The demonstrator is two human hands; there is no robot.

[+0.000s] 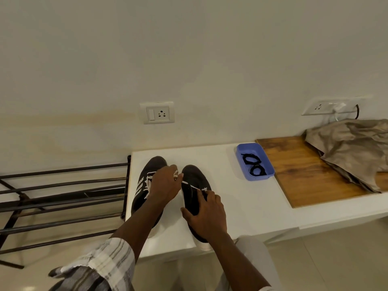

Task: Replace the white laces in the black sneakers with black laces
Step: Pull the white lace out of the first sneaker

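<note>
Left hand (165,185) pinched the white lace (190,185), right hand (206,215) gripped the sneaker (191,177); a sharp tug could jam the lace.

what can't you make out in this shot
Head view only:
- Left sneaker: its eyelets, behind the left hand.
- Right sneaker: its lacing, under the right hand gripping it.
- White lace: how many holes it runs through, hidden by both hands.
- Black laces in the tray: too small to count.
- Cloth: cut off by the right edge.
</note>
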